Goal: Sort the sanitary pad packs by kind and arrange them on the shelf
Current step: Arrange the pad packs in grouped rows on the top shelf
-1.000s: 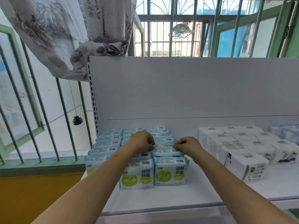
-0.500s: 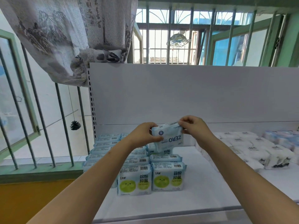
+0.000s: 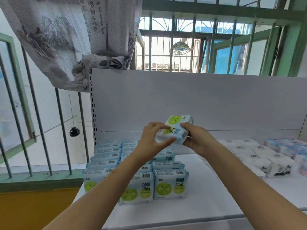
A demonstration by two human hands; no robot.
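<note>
The left hand [image 3: 153, 138] and right hand [image 3: 196, 138] both grip one pale blue pad pack [image 3: 177, 129], fingers curled round its ends, holding it tilted in the air above the shelf [image 3: 207, 196]. Its face shows a lime-green circle and dark characters. Below it stand rows of matching blue packs [image 3: 169, 183]; to their right lie white packs [image 3: 259, 156].
</note>
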